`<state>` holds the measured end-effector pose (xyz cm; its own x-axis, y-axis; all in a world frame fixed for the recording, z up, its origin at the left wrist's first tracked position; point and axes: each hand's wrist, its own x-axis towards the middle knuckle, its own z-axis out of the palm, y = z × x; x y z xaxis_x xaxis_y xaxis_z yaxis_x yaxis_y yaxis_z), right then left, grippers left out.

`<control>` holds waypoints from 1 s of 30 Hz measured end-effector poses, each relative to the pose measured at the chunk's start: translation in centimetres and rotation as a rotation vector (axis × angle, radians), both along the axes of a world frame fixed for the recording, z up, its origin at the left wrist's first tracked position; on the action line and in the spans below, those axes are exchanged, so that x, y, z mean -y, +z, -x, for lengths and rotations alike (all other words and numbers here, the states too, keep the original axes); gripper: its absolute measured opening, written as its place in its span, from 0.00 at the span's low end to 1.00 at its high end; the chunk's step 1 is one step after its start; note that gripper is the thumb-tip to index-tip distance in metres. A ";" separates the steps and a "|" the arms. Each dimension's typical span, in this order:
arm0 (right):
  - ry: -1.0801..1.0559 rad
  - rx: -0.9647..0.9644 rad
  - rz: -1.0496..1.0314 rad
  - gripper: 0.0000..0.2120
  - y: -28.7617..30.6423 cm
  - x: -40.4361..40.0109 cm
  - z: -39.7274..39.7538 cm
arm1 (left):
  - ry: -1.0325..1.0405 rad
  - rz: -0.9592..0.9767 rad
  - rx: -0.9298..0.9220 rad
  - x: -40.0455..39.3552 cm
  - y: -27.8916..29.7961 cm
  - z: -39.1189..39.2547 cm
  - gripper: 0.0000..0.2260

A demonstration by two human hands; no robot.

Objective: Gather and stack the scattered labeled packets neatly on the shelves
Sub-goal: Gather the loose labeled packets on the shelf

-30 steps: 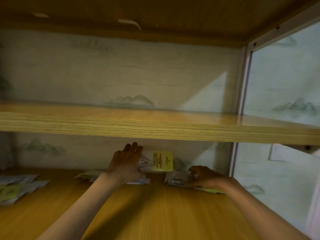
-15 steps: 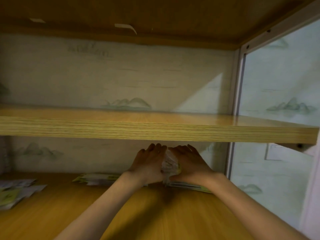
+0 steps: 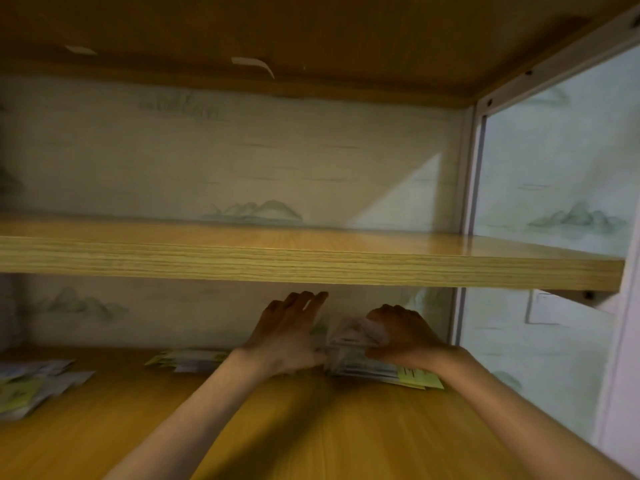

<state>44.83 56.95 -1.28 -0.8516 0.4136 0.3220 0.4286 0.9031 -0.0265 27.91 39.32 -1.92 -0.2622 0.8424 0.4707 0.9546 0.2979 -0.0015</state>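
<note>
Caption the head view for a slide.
Both hands, left and right, square a packet stack on the lower shelf.

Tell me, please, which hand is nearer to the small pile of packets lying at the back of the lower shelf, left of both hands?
The left hand. Its wrist sits just right of that small pile. The right hand is farther right, on the packet stack by the frame.

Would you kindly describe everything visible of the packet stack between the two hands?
The packet stack lies flat at the back right of the lower shelf, thin pale packets with a yellow-green label jutting out at its right front corner. On top sits a crumpled, clear-looking packet. The right hand curls over the top; the left hand, fingers straight, presses the left side. Print is too blurred to read.
</note>
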 end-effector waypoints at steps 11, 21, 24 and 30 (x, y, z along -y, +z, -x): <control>-0.080 0.226 0.229 0.32 -2.6 -1.6 0.1 | 0.114 0.032 0.056 3.2 -1.7 2.8 0.39; 0.000 0.035 0.219 0.46 -2.7 -0.3 -0.2 | 0.120 0.028 0.096 6.4 -1.2 3.6 0.40; 0.105 -0.115 0.069 0.42 -1.8 3.0 1.6 | 0.128 0.016 0.104 8.8 -0.3 4.5 0.42; 0.196 -0.196 0.028 0.38 -0.4 11.9 7.0 | 0.189 -0.064 0.055 16.0 0.5 9.5 0.39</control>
<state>37.78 45.01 -1.66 -0.8385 0.2586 0.4796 0.2303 0.9659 -0.1182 18.36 23.33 -1.37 -0.4391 0.7445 0.5028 0.8800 0.4693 0.0736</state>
